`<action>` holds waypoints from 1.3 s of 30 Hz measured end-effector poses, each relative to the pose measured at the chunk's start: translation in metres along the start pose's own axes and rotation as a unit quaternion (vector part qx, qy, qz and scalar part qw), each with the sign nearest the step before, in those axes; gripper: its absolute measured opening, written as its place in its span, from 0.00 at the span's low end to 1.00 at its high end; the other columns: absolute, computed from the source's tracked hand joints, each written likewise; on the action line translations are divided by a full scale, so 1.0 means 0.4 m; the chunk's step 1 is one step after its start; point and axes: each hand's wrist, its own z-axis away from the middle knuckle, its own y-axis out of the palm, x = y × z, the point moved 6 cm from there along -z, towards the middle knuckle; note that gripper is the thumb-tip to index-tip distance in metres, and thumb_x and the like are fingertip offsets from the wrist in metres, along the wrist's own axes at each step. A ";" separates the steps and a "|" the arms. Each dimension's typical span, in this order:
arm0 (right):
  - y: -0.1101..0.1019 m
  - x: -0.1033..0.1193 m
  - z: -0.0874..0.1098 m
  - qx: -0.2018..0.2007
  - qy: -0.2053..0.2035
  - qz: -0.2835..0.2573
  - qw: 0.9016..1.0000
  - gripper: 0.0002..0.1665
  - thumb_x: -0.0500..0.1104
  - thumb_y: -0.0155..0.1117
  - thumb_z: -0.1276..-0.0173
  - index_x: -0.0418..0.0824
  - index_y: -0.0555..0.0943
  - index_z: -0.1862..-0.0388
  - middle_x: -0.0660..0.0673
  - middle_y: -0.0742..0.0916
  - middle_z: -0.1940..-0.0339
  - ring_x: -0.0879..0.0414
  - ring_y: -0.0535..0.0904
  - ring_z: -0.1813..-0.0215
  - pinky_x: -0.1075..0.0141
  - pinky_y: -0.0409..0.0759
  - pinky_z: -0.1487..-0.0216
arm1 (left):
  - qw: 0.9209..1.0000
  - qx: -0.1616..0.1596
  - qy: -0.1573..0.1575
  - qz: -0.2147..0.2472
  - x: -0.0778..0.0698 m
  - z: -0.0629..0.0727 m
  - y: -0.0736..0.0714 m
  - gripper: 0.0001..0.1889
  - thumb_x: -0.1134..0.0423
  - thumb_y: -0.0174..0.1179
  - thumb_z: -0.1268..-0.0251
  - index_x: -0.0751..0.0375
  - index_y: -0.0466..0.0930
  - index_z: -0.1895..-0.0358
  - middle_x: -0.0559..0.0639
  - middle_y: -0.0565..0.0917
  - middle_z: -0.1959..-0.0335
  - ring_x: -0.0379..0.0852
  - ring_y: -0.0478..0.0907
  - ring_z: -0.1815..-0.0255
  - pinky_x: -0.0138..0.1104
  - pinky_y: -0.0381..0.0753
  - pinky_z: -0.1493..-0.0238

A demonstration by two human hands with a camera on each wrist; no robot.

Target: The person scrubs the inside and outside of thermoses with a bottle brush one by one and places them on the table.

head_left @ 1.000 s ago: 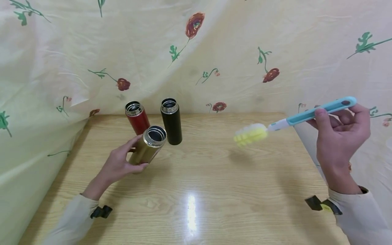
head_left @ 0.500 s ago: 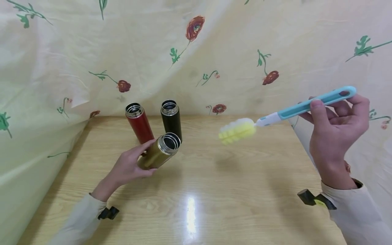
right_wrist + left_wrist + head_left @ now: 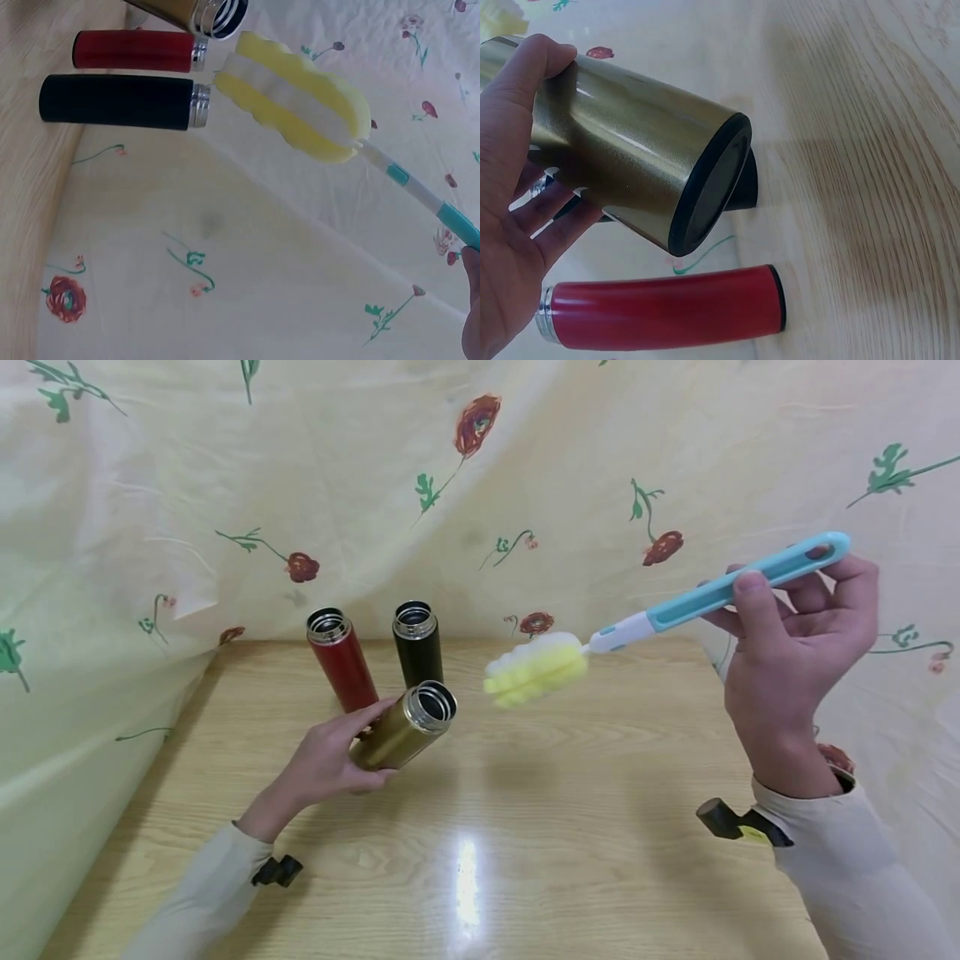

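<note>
One gold bottle (image 3: 401, 731), left of centre, is gripped and tilted by the left hand (image 3: 327, 764), apparently so its mouth faces one sponge brush (image 3: 671, 610), right of centre, its handle pinched by the right hand (image 3: 798, 660), red bottle (image 3: 342, 667) and black bottle (image 3: 419, 653) standing behind.

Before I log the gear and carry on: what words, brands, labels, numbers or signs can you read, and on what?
No text can be read in any view.
On the gold flask, red flask and black flask: no lettering on the sides that show.
On the brush: none seen.
On the yellow patch at the right cuff: too small to tell.
</note>
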 end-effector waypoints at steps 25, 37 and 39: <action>0.100 -0.045 0.034 0.062 0.033 -0.061 0.996 0.18 0.20 0.66 0.42 0.24 0.71 0.54 0.31 0.84 0.71 0.41 0.88 0.70 0.53 0.88 0.67 | 0.987 0.067 -0.058 0.134 0.006 -0.017 0.039 0.48 0.58 0.81 0.51 0.55 0.67 0.23 0.57 0.82 0.36 0.55 0.85 0.45 0.44 0.88 0.51; 0.100 -0.065 0.033 0.091 0.044 -0.049 0.994 0.18 0.19 0.65 0.41 0.23 0.73 0.53 0.29 0.85 0.69 0.41 0.88 0.70 0.54 0.88 0.67 | 0.980 0.092 -0.057 0.168 0.006 -0.021 0.054 0.48 0.58 0.81 0.50 0.55 0.67 0.23 0.54 0.81 0.35 0.52 0.83 0.43 0.46 0.87 0.48; 0.099 -0.069 0.033 0.096 0.049 -0.042 0.993 0.17 0.19 0.65 0.41 0.24 0.74 0.53 0.30 0.85 0.69 0.42 0.88 0.71 0.54 0.88 0.67 | 0.980 0.096 -0.055 0.168 0.004 -0.024 0.056 0.48 0.58 0.81 0.50 0.55 0.67 0.23 0.54 0.81 0.35 0.52 0.83 0.43 0.46 0.87 0.48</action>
